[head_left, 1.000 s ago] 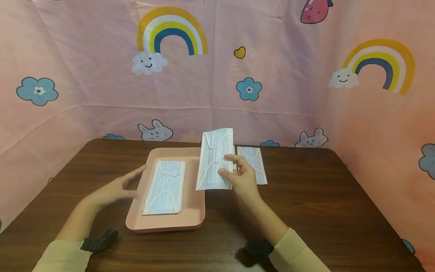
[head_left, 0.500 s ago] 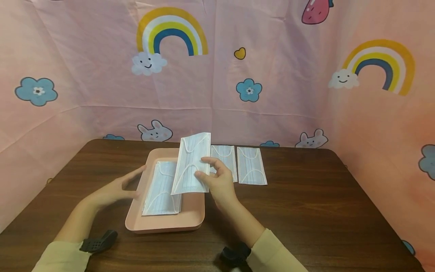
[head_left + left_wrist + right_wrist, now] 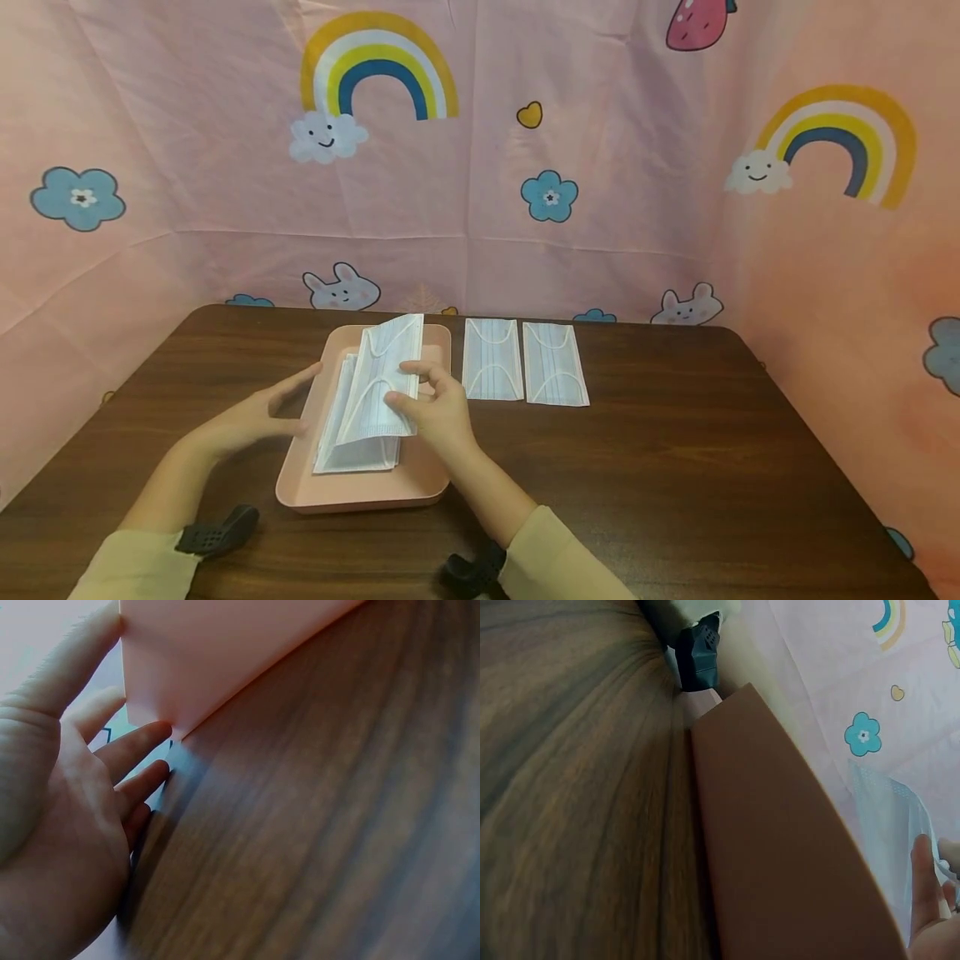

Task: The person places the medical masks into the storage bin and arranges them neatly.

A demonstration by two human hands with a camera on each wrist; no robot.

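Note:
My right hand (image 3: 431,408) pinches a white face mask (image 3: 382,379) by its right edge and holds it tilted over the pink tray (image 3: 360,492). Another mask (image 3: 333,446) lies flat in the tray, partly hidden under the held one. My left hand (image 3: 258,412) rests open against the tray's left side, fingers straight; in the left wrist view the fingers (image 3: 131,761) touch the tray wall (image 3: 217,652). The right wrist view shows the tray's side (image 3: 780,855) and the held mask (image 3: 889,825). Two more masks (image 3: 492,358) (image 3: 555,364) lie side by side on the table right of the tray.
The dark wooden table (image 3: 675,467) is walled on three sides by a pink cloth backdrop (image 3: 600,167) printed with rainbows and flowers. Black wrist straps (image 3: 217,533) show at both sleeves.
My right hand has carried the mask leftward from above the table's middle to over the tray and lowered it. A second mask on the table came into view. My left hand has not moved.

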